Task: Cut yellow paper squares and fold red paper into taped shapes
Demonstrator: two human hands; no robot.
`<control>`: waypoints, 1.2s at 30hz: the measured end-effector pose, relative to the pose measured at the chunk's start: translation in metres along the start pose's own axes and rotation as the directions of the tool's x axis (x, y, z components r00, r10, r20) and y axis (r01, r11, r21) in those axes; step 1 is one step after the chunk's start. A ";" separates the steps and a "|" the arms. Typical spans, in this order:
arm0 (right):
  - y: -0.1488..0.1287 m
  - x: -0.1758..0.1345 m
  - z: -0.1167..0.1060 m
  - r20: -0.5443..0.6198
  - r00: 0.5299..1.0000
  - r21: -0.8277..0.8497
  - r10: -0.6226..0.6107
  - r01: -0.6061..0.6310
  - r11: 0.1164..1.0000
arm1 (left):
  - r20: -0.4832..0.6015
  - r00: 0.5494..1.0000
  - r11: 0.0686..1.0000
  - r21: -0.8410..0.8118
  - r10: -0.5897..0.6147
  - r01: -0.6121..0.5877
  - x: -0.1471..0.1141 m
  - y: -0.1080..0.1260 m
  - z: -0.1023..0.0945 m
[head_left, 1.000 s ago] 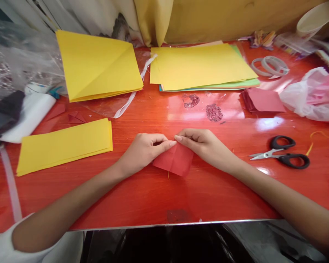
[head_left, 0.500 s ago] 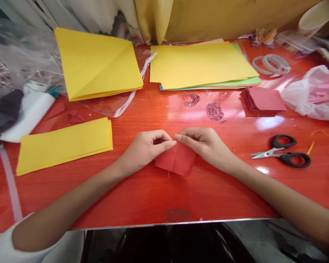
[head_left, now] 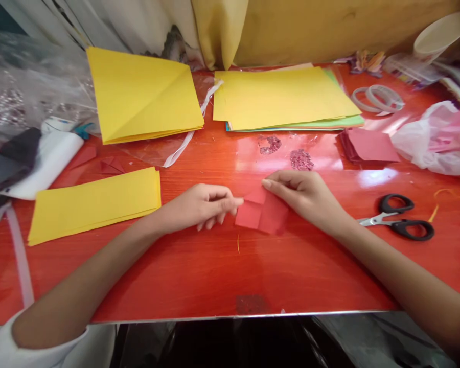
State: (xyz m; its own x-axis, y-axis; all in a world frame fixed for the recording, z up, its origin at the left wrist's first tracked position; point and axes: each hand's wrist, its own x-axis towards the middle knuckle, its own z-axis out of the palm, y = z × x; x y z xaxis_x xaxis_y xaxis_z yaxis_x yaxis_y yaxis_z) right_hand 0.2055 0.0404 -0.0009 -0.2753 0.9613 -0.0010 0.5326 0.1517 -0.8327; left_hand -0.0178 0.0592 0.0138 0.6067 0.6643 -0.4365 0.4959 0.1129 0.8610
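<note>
A small creased square of red paper [head_left: 270, 212] is just above the red table, in front of me. My right hand [head_left: 301, 191] pinches its top edge between thumb and fingers. My left hand [head_left: 210, 205] is closed too, thumb and forefinger tips on the paper's left edge, the other fingers curled below. Fold lines cross the paper, and a flap shows at its upper left. A short yellow thread [head_left: 238, 244] lies just below it. To the right, scissors [head_left: 396, 217] with black handles lie partly behind my right wrist.
Yellow paper stacks lie at the left [head_left: 95, 204], back left [head_left: 145, 97] and back centre [head_left: 283, 97]. Red squares [head_left: 371, 145] are piled at the right, beside a plastic bag [head_left: 437, 135]. Tape rolls [head_left: 379, 98] and glitter patches [head_left: 301, 159] sit farther back.
My right hand has moved right and slightly up with the red paper. My hands are farther apart, and the left fingertips have slid from the paper's top to its left edge.
</note>
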 end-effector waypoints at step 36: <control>-0.014 -0.002 0.018 0.201 0.966 0.443 0.163 -0.238 0.864 | -0.411 0.882 0.967 0.001 0.231 -0.253 0.003 -0.010 0.032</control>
State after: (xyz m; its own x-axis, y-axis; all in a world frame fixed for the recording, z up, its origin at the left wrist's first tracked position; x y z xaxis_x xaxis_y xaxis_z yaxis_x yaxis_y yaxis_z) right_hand 0.1839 0.0323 0.0004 -0.3396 0.9073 -0.2481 0.1716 -0.1995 -0.9647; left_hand -0.0011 0.0364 -0.0048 0.3940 0.9158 -0.0786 0.3265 -0.0595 0.9433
